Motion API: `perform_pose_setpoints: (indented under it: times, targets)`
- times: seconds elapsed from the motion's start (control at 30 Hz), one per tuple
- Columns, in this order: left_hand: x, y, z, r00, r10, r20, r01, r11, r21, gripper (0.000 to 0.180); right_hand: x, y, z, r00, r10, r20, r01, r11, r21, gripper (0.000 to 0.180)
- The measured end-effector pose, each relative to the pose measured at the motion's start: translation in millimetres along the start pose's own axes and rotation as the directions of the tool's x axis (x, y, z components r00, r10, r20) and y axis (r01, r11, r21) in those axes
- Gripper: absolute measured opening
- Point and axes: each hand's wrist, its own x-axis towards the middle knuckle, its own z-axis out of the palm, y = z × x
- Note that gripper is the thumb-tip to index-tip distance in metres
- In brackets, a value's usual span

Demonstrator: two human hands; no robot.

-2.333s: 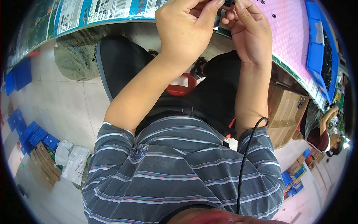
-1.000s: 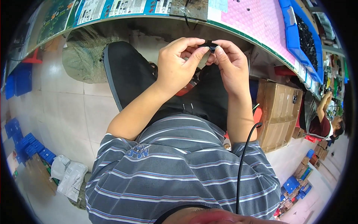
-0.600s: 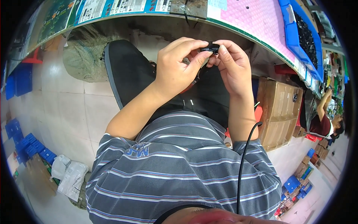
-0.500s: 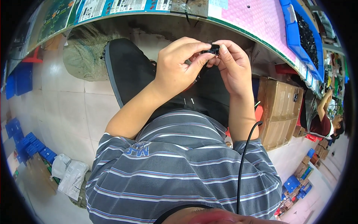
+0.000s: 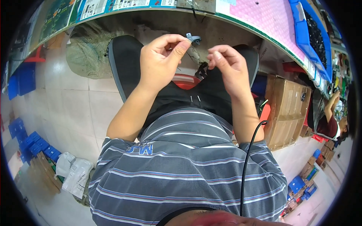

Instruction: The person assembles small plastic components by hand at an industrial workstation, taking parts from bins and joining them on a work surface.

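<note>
My left hand pinches a small glossy plastic part between thumb and index finger. The part has a flat tab and a clip-like body, and light reflecting off it makes it look grey-blue; its exact kind cannot be made out. It is held up in front of the bench edge, above my knees. To its right, my right hand is raised, apart from the part. Its fingers are half curled, with the thumb off the index finger, and nothing shows between them.
Ahead runs a bench with a pink bubble-textured mat and a blue bin of small black parts. A cardboard box stands on the floor to my right. A co-worker sits farther right. Blue bins lie at left.
Both hands held the black part together before. Now they have separated: my left hand has moved left with the part, while my right hand has let go and dropped slightly.
</note>
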Motion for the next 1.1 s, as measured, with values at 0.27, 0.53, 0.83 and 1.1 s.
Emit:
perform_pose_setpoints:
  times: [0.27, 0.53, 0.83, 1.1]
  targets:
    - [-15, -2, 11, 0.985, 0.173, 0.001, -0.173, 0.983, 0.056, 0.009, -12, -9, 22, 0.994, -0.093, 0.052, 0.093, 0.996, 0.013, 0.016]
    - [-19, 9, 13, 0.919, 0.394, 0.029, -0.388, 0.887, 0.248, 0.017, -14, -15, 28, 0.986, -0.165, 0.016, 0.166, 0.985, -0.042, 0.013]
    - [-18, 0, 18, 0.828, 0.56, -0.001, -0.532, 0.787, 0.311, 0.015, -11, -14, 35, 0.982, -0.191, 0.009, 0.191, 0.981, -0.016, 0.01]
    - [-15, -15, 34, 0.875, 0.456, -0.164, -0.407, 0.875, 0.262, 0.01, -4, -1, 37, 0.994, -0.065, -0.093, 0.074, 0.992, 0.101, 0.012]
